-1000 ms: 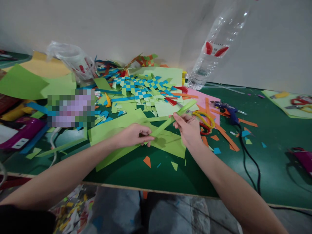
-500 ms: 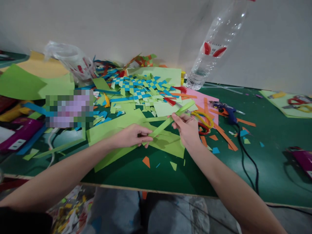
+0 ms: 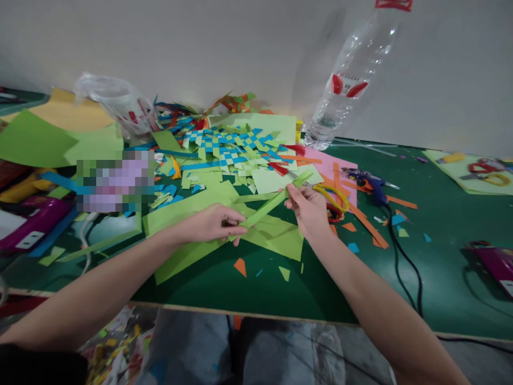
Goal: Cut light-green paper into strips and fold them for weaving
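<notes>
A narrow light-green paper strip point(image 3: 266, 207) stretches at a slant between my two hands. Its lower left end is pinched in my left hand point(image 3: 216, 222), thumb on top. Near the upper right end, my right hand point(image 3: 306, 206) grips the strip between thumb and fingers, and a short tip sticks out beyond. Underneath lie larger green paper sheets point(image 3: 184, 262) on the table. Just beyond my right hand are scissors with yellow and red handles point(image 3: 336, 198), partly hidden by it.
Woven blue-and-green paper pieces point(image 3: 236, 144) are heaped at the back. A tilted plastic bottle point(image 3: 348, 85) leans by the wall. On the right are a blue glue gun point(image 3: 374, 190) with a black cord and more scissors point(image 3: 487, 176). Orange strips point(image 3: 368, 227) and scraps lie around.
The strip's upper right end has turned a little, with its tip now lower and narrower in view. Both hands keep hold of it; the view has shifted slightly.
</notes>
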### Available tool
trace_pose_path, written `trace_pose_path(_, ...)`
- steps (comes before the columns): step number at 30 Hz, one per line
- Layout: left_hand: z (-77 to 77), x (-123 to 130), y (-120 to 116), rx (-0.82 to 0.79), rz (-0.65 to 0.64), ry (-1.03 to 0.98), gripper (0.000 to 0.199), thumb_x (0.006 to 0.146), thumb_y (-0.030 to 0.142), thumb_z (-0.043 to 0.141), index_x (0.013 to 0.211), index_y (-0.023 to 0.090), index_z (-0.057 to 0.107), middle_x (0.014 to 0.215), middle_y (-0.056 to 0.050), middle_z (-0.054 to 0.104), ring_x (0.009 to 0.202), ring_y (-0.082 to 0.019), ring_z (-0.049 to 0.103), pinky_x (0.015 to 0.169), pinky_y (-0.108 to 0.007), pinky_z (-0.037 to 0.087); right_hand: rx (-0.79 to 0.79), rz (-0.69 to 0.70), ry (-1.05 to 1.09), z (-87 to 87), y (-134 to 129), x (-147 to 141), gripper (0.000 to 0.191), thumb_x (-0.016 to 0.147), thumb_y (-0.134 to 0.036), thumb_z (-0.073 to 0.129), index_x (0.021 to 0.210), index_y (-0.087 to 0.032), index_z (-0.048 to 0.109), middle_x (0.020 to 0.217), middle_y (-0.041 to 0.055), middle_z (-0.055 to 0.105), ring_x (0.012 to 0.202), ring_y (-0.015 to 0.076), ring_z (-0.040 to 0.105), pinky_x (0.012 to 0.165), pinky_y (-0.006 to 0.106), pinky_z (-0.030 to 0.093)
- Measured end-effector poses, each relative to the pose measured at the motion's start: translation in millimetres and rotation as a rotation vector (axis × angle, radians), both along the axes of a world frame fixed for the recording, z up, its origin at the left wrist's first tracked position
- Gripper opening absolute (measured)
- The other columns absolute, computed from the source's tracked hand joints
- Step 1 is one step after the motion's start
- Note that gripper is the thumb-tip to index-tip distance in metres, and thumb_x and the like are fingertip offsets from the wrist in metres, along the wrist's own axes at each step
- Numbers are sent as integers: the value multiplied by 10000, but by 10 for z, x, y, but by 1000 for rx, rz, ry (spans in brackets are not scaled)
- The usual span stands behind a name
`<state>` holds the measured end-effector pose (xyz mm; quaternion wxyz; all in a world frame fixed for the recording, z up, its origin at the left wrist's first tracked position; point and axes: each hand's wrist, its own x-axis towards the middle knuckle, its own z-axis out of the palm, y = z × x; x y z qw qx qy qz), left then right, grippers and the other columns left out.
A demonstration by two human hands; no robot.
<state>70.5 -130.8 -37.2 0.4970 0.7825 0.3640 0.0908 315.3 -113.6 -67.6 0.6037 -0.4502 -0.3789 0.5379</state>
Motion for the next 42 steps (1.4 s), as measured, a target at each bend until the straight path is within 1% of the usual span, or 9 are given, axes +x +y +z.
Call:
trace_pose_path(4,-11,-8,16,-7,-16,21,354,935,392,566,685,149,625,713,-36,738,511,-69,581,480,-153,410,21,-57,-24,-21,-14,-8,335,605,-436,873,573,-222,617,557,-55,570,461,77,498,499,267,446)
trace_pose_path(13,-21,20,13,17,-128,5,356,941,408,572,738,169,740,623,-5,650,516,-75,554,509,-152,419,-52,-89,-163,-24,-71,-33,273,664,-436,832,647,-202,691,528,-38,588,480,94,498,570,295,465)
trace_pose_path(17,-26,9,11,8,-77,21,358,933,411,581,723,162,729,610,-6,638,508,-77,549,496,-156,407,-102,-4,-42,6,-35,0,332,564,-430,893,585,-197,657,531,-51,567,471,80,508,529,269,471)
trace_pose_path(21,-26,-45,49,-61,-26,18,368,929,436,584,716,159,697,724,-33,716,542,-78,580,516,-161,433,-135,76,89,41,15,58,389,527,-430,922,541,-190,616,487,-77,513,457,53,494,506,216,466)
trace_pose_path(24,1,-82,81,-7,-39,69,363,932,420,580,710,163,710,638,-7,663,514,-68,547,492,-155,391,-128,85,128,70,31,81,371,522,-431,929,590,-196,650,503,-84,532,458,46,487,520,209,484)
trace_pose_path(28,33,-104,84,-1,-73,97,366,933,420,573,716,169,728,612,6,628,526,-73,548,513,-154,409,-108,57,156,88,29,76,369,491,-402,946,629,-204,667,660,-34,694,472,38,485,535,215,501)
trace_pose_path(30,37,-108,73,-12,-89,102,373,934,436,571,730,170,735,623,5,629,523,-73,550,518,-155,416,-99,41,159,77,28,69,367,488,-390,949,622,-203,662,699,-17,724,469,35,482,531,211,499)
trace_pose_path(36,33,-108,51,-48,-113,99,373,938,447,573,766,172,756,630,-3,639,547,-81,587,521,-147,427,-95,-42,49,-19,38,57,342,513,-400,925,618,-192,675,538,-59,600,455,56,497,501,226,469)
trace_pose_path(42,12,-96,55,-94,-116,87,386,945,465,556,788,178,762,702,-25,688,583,-97,613,552,-164,472,-61,-108,-85,-29,15,49,254,627,-395,864,648,-194,710,566,-33,615,454,69,483,510,265,450)
